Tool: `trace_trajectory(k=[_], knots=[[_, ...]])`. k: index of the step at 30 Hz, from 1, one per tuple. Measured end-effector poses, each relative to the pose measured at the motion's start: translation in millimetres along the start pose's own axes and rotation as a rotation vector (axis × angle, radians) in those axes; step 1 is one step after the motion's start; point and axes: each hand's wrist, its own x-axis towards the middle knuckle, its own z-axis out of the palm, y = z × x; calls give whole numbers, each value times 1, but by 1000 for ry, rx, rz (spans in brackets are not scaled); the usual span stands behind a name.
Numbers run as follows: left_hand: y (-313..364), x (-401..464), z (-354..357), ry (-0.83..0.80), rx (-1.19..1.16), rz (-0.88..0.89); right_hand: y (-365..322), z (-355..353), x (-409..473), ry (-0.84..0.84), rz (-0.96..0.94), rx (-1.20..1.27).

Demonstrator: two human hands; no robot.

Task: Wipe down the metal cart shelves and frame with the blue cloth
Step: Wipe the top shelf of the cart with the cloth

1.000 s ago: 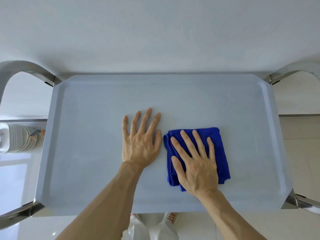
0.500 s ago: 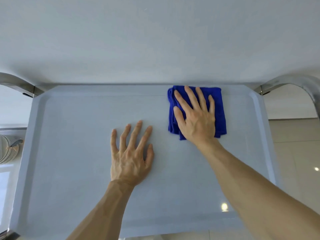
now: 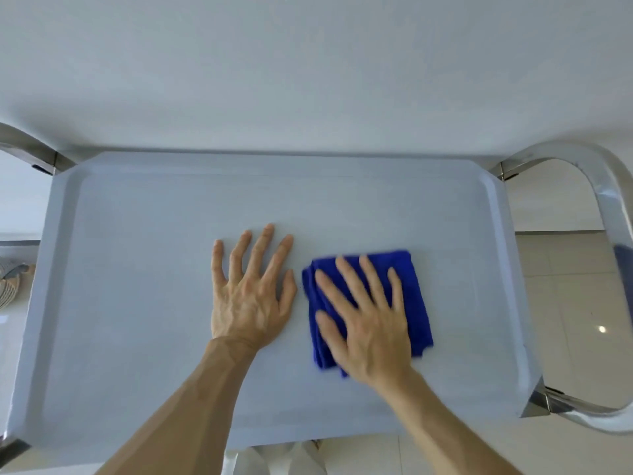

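2 flat hands, left hand, right hand, 1 blue cloth, 1 shelf

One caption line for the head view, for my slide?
Right hand presses blue cloth on cart shelf; left hand rests flat.

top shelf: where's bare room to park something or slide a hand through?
Bare: the shelf from its left rim to the left hand; the far strip between the fingertips and the back rim; right of the cloth to the right rim. Crowded: the middle, where the right hand presses the cloth, narrow gap between the hands.
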Motion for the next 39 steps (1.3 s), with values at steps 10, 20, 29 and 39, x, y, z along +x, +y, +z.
trace_trajectory(k=[10, 20, 29, 39], knots=[[-1, -3, 4, 30, -9, 0, -52, 5, -38, 20, 298, -4], [-1, -1, 11, 125, -39, 12, 80, -31, -94, -67, 331, -92], [-4, -2, 9, 115, -28, 5, -55, -3, -82, -63, 229, 27], [-3, 0, 13, 124, -32, 2, 129, -38, -106, -79, 580, -145]])
